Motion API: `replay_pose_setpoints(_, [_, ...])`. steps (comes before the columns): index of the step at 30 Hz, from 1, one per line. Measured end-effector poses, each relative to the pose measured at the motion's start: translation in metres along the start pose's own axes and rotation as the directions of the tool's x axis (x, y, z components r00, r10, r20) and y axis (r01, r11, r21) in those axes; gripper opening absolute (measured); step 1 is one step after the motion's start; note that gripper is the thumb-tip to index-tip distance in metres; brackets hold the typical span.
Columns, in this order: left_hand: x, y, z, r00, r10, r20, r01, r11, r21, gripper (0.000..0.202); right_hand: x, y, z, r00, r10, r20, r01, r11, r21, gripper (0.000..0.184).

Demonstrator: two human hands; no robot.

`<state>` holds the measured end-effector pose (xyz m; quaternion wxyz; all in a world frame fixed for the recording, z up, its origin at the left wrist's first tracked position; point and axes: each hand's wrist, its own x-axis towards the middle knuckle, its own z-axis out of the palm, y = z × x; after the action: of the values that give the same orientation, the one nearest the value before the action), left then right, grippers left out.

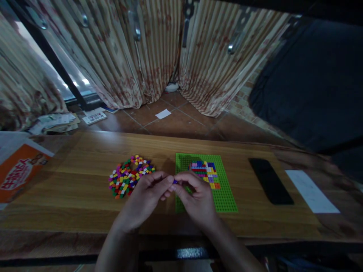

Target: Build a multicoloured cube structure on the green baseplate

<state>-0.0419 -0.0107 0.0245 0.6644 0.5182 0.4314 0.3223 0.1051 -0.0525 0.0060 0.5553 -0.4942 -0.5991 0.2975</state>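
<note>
Between the fingertips of both my hands is a small purple building brick [175, 181], partly covered by the fingers. My left hand [150, 192] pinches at its left side, thumb on top. From the other side my right hand [198, 194] grips it between thumb and forefinger. The hands are above the left edge of a green studded baseplate [227, 202]. On that plate sits a block of multicoloured bricks [211, 172], partly hidden by my right hand. To the left lies a loose pile of small coloured bricks [124, 179], its near edge close to my left hand.
A wooden table [85, 211] bears everything. At the right lie a black phone-like slab [270, 181] and a white sheet [312, 190]. An orange and white package [22, 170] is at the far left. Beyond stand striped curtains [153, 49] and papers [56, 122] on the floor.
</note>
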Motion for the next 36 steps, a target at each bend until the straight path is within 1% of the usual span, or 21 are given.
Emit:
replay_pose_setpoints(4, [-0.001,0.003,0.005,0.999,-0.03,0.012,0.031,0.989,-0.143,0.032,0.002,-0.004,-0.005,1.0,-0.002,0.016,0.0,0.993,0.12,0.01])
replay_pose_setpoints(8, [0.0,0.003,0.01,0.999,-0.039,0.022,0.043,0.967,-0.25,0.031,0.002,-0.005,-0.01,1.0,-0.025,0.004,0.024,0.993,0.113,0.014])
replay_pose_setpoints(14, [0.0,0.005,0.016,0.997,-0.055,0.051,0.068,0.952,-0.299,0.031,0.002,-0.003,-0.018,0.999,-0.037,-0.004,0.037,0.992,0.118,0.019])
replay_pose_setpoints(19, [0.001,0.004,0.019,0.992,-0.077,0.098,0.107,0.931,-0.35,0.03,0.003,-0.002,-0.022,1.0,0.017,0.013,-0.019,0.984,0.178,0.018])
replay_pose_setpoints(21, [0.002,0.004,0.018,0.992,-0.096,0.087,0.121,0.926,-0.358,0.031,0.003,-0.001,-0.023,1.0,0.025,0.002,-0.025,0.985,0.171,0.016])
replay_pose_setpoints(23, [0.003,0.004,0.015,0.993,-0.116,0.003,0.109,0.926,-0.361,0.031,0.003,0.0,-0.022,1.0,0.006,-0.028,-0.003,0.996,0.084,0.014])
replay_pose_setpoints(25, [0.003,0.006,0.009,0.983,-0.122,-0.135,0.066,0.93,-0.361,0.032,0.0,0.002,-0.019,0.999,-0.035,-0.027,0.033,0.997,-0.073,0.013])
replay_pose_setpoints(27, [0.003,0.008,0.002,0.958,-0.114,-0.265,0.014,0.936,-0.352,0.03,-0.004,0.006,-0.013,0.997,-0.07,0.046,0.079,0.965,-0.251,0.012])
replay_pose_setpoints(28, [0.003,0.009,-0.001,0.945,-0.107,-0.308,-0.006,0.938,-0.345,0.029,-0.006,0.008,-0.009,0.992,-0.077,0.1,0.106,0.938,-0.329,0.014])
replay_pose_setpoints(30, [0.002,0.01,-0.005,0.933,-0.096,-0.348,-0.031,0.939,-0.343,0.028,-0.011,0.013,-0.001,0.978,-0.07,0.195,0.152,0.882,-0.446,0.019])
replay_pose_setpoints(32, [0.002,0.011,-0.006,0.933,-0.091,-0.349,-0.04,0.936,-0.35,0.029,-0.015,0.018,0.007,0.967,-0.049,0.25,0.177,0.835,-0.521,0.023])
replay_pose_setpoints(34, [0.002,0.01,-0.005,0.938,-0.086,-0.336,-0.04,0.935,-0.352,0.03,-0.017,0.024,0.014,0.958,-0.025,0.286,0.189,0.806,-0.561,0.025])
replay_pose_setpoints(36, [0.003,0.008,-0.003,0.942,-0.08,-0.326,-0.04,0.937,-0.346,0.029,-0.018,0.029,0.02,0.95,-0.012,0.312,0.198,0.794,-0.574,0.025])
